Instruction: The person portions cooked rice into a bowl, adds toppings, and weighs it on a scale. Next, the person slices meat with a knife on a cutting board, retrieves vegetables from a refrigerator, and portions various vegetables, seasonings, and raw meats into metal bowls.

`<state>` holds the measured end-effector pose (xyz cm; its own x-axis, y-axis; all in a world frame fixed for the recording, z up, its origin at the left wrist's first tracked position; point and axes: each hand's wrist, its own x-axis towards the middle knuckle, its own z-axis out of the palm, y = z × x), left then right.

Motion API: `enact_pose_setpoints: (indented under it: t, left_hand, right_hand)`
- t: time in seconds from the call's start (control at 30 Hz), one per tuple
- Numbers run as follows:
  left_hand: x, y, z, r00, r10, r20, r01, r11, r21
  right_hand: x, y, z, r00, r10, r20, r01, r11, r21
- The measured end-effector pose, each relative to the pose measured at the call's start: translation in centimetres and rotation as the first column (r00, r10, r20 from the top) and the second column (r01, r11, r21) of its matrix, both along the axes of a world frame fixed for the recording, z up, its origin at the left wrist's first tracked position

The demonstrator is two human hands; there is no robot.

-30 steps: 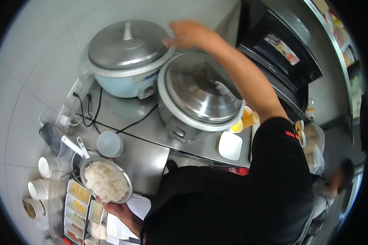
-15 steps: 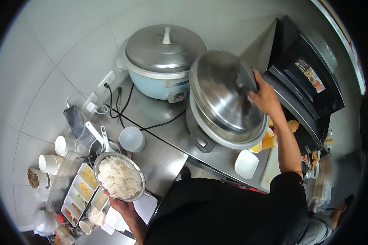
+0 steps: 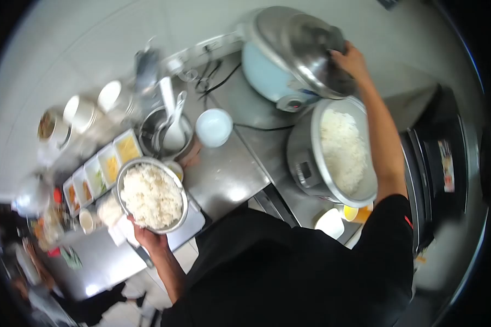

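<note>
My left hand [image 3: 150,237] grips the rim of a metal bowl [image 3: 175,224] heaped with white rice [image 3: 153,195]. My right hand [image 3: 350,61] is closed on the dark knob of a steel pot lid [image 3: 323,60], held up in front of a light blue rice cooker [image 3: 261,71] and partly covering it. Below the lid, a grey rice cooker [image 3: 305,158] stands uncovered, and cooked rice [image 3: 342,150] shows inside. My right forearm passes over its right rim.
A white bowl [image 3: 214,128] and a steel pot [image 3: 147,129] with a white rice paddle [image 3: 174,133] stand on the counter. White trays of toppings [image 3: 112,166], paper cups [image 3: 79,113] and cables [image 3: 215,79] lie left and behind. A black appliance [image 3: 439,169] stands right. Another person [image 3: 49,294] is at lower left.
My right hand has lifted the lid off the grey rice cooker and carried it up toward the blue one, uncovering the rice. The view has turned; my left hand still holds the rice bowl.
</note>
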<state>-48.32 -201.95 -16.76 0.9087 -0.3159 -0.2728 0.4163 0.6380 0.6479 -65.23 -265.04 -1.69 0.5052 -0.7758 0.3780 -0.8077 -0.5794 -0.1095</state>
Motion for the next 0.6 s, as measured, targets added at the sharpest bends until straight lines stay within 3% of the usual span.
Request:
enact_pose_setpoints:
  t: [0.13,0.2,0.3,0.37,0.43,0.5,0.6]
  left_hand:
    - [-0.2,5.1,-2.7,0.987,0.139,0.083,-0.145,0.987,0.071]
    - [-0.6,5.6,-3.2,0.986,0.157,0.055,-0.159,0.986,0.045]
    - [-1.0,6.8,-1.8,0.981,0.191,0.037,-0.193,0.978,0.082]
    - [-0.9,6.8,-1.7,0.978,0.204,0.050,-0.209,0.968,0.138]
    - [-0.3,4.6,-3.7,0.985,0.164,0.053,-0.168,0.983,0.075]
    - [-0.3,3.3,-3.5,0.989,0.132,0.066,-0.136,0.989,0.060]
    - [0.0,2.1,-3.9,0.993,0.089,0.071,-0.094,0.994,0.064]
  right_hand:
    - [0.3,-0.4,0.6,0.993,0.039,-0.107,-0.033,0.998,0.052]
    - [1.0,2.5,1.7,0.973,-0.034,-0.229,0.022,0.998,-0.058]
    - [6.8,10.2,3.4,0.955,0.167,-0.245,-0.224,0.948,-0.227]
    - [12.1,17.2,1.5,0.839,0.524,-0.148,-0.544,0.814,-0.202]
    - [16.5,23.8,-2.5,0.636,0.761,-0.125,-0.771,0.626,-0.113]
    - [20.5,28.4,-7.9,0.433,0.891,-0.140,-0.901,0.431,-0.046]
    - [24.7,31.1,-14.7,0.272,0.945,-0.180,-0.957,0.246,-0.153]
